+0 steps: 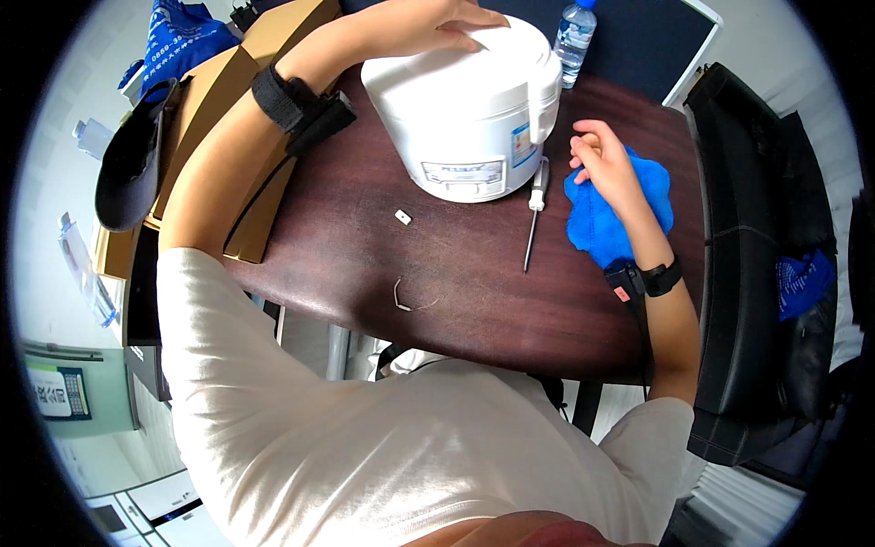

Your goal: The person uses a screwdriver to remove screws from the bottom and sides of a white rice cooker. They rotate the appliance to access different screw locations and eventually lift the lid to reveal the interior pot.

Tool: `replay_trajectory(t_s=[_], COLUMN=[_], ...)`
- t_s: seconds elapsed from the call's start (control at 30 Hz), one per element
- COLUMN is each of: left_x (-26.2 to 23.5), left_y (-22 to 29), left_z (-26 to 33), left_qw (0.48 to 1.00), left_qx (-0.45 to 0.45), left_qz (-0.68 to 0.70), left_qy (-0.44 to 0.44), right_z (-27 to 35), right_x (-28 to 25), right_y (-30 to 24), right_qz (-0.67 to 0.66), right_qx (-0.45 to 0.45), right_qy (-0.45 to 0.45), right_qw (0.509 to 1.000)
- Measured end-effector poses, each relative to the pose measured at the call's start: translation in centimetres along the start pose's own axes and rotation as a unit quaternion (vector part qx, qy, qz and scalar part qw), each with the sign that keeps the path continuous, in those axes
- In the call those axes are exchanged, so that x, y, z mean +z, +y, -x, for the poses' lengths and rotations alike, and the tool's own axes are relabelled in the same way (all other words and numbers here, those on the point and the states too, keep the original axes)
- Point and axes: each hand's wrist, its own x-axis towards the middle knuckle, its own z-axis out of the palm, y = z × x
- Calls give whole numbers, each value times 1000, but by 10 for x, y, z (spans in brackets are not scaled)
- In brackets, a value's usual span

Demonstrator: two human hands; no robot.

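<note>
A white rice cooker (460, 118) stands upright on the far part of the table, its handle on the right side. My left hand (442, 23) lies on its lid with fingers stretched, partly cut off by the upper edge of the picture. To the right of the cooker, my right hand (602, 159) hovers over a blue cloth (597, 223), fingers loosely bent and apart; nothing shows in them. Between cooker and cloth lies a screwdriver (536, 205) with a white handle. Nearer me are a small white block (403, 217) and a thin bent wire piece (401, 303).
The dark brown table (328, 273) ends just before my body. A water bottle (574, 44) stands behind the cooker, near a dark panel (652, 46). Cardboard boxes (205, 118) and a dark cap (137, 164) sit left; a black sofa (747, 246) is right. Cables hang from both wristbands.
</note>
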Motion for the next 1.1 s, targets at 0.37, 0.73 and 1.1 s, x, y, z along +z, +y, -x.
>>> replay_trajectory(t_s=[0.37, 0.73, 1.1], left_x=[-21, -12, -13], left_y=[56, 52, 11], left_z=[-7, -68, -38], left_qw=[996, 907, 949], left_qx=[-14, -221, -176], left_qz=[-2, 110, 171], left_qy=[-89, -341, -198], right_z=[1, 3, 1], right_x=[11, 1, -5], right_y=[-32, -39, -37], right_qz=[-25, -60, 14], right_qx=[-92, -51, -112], right_qy=[-47, -114, -132], right_qw=[994, 990, 985])
